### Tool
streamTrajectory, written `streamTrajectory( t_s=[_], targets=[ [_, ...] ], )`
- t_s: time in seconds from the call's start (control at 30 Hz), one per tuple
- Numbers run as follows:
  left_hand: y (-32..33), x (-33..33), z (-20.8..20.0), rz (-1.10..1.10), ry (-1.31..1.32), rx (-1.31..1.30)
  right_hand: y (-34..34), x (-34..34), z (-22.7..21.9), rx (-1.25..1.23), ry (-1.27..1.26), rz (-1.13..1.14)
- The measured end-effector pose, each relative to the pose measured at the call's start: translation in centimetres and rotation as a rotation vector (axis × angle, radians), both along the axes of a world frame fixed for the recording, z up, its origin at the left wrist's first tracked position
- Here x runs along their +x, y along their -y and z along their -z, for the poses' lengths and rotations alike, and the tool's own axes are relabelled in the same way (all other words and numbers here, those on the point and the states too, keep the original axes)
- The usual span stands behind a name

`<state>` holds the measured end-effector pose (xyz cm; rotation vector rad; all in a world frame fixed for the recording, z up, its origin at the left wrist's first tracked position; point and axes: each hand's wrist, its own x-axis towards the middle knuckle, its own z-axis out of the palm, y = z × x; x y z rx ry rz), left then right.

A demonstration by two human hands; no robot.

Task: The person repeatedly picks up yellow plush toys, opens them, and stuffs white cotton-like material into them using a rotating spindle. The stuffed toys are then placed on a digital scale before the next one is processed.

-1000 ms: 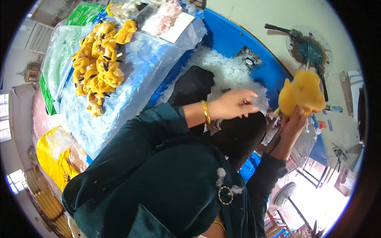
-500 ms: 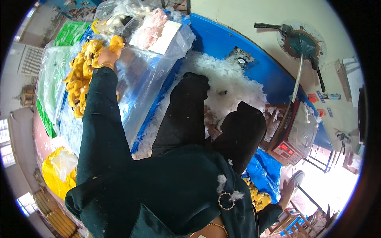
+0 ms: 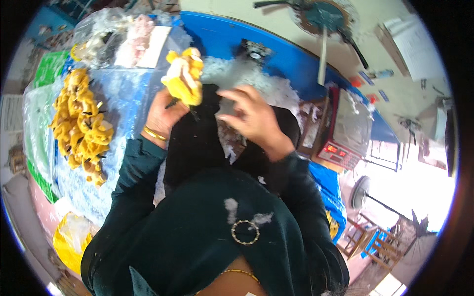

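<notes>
The left hand (image 3: pixel 163 117) grips a small yellow plush piece with pale patches (image 3: pixel 182 79), seemingly raised to suit the empty, spread-fingered right hand (image 3: pixel 256 121), just apart. Leftward, heaped yellow plush pieces (image 3: pixel 81 130) lie on clear plastic sheeting (image 3: pixel 124 98), probably for easy reach; farther, white fluffy stuffing (image 3: pixel 277 89).

So this is the left cam of a head-worn fisheye pair, aimed steeply down the wearer's own front. Dark green top (image 3: pixel 197 222) fills 6 o'clock, super close, with the black trousers (image 3: pixel 190 143) just past it. Left grip (image 3: pixel 162 114) is off toward 10, right grip (image 3: pixel 254 118) toward 1, both pretty near. It's crazy wide too: pale worktop (image 3: pixel 377 29) curving away at 1 to 2, wooden chair (image 3: pixel 382 251) way back at 4, yellow bag (image 3: pixel 67 247) at 8.
</notes>
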<state>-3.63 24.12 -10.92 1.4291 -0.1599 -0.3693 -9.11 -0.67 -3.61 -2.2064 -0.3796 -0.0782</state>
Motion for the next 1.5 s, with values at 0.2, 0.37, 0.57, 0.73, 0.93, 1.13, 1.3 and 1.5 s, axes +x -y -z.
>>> streamTrajectory(
  t_s=[0.2,0.37,0.57,0.73,0.93,1.13,1.3,1.5],
  targets=[
    [8.2,-2.7,-2.6,-0.096,-0.633,-0.424,1.6,0.5,-0.3,-0.125,0.314,-0.046],
    [11.0,-1.2,-2.5,-0.284,0.289,0.051,5.9,-1.2,-1.1,0.13,0.14,-0.005],
    [12.7,0.0,-6.4,0.593,0.043,-0.037,8.1,-2.7,-1.2,0.164,-0.173,0.017],
    [13.7,1.4,-7.8,0.751,-0.143,0.039,11.1,-3.4,-0.5,0.408,-0.338,0.055],
    [16.4,2.2,-7.4,0.97,-0.237,-0.015,13.6,-3.5,-1.5,-0.046,-0.001,-0.013],
    [20.2,3.2,-10.5,0.616,0.686,0.197,16.5,-2.4,-2.2,-0.311,0.351,0.35],
    [23.2,3.7,-11.5,0.233,1.142,0.46,17.9,-0.9,-4.0,-0.425,0.41,0.523],
    [24.7,6.0,-10.1,0.137,1.139,0.571,14.6,-1.1,-4.1,-0.578,0.421,0.539]
  ],
)
